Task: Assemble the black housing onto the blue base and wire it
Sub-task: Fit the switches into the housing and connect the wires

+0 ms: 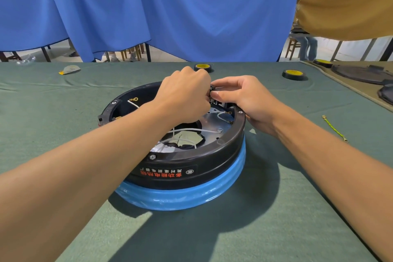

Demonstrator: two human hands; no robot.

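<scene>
Wiring step: black housing [191, 161] sits on blue base [180, 198]. Right hand [244, 95] grip pinches a connector [213, 89]; left hand [185, 93] grip alongside, hold hidden. Next likely needs the wire [191, 131] below it.

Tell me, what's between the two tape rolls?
Just bare green cloth, from the left roll to the right roll, in the head view.

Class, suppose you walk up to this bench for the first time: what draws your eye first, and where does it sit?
The round black housing sitting on the blue base dominates the middle of the green cloth. At its far rim the left hand and right hand meet, the right pinching a small black part. Behind the table hangs a wide blue curtain.
</scene>
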